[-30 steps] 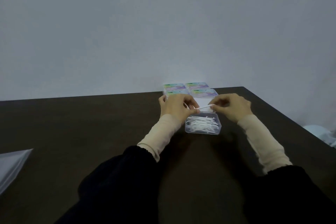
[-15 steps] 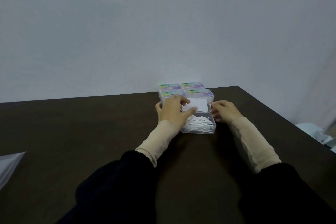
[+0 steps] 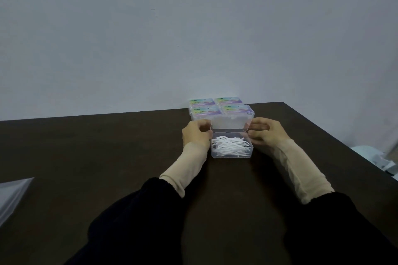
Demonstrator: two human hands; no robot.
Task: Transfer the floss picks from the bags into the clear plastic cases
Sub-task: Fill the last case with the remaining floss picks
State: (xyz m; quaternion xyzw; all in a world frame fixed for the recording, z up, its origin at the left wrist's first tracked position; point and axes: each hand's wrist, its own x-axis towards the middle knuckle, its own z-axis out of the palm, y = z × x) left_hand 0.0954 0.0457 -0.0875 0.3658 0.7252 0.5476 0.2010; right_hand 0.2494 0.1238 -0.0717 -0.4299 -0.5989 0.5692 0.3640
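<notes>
Head view: clear case (image 3: pixel 231 154) sits between left hand (image 3: pixel 196 135) and right hand (image 3: pixel 267 133).

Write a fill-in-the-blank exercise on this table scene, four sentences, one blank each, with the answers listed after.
1. The open clear case holds a pile of white ____.
2. The left hand and the right hand each grip a side of the case's raised ____.
3. Behind the open case stand ____ closed cases with colourful labels.
4. Everything rests on a dark ____ table.

Answers: floss picks; lid; four; brown
</notes>
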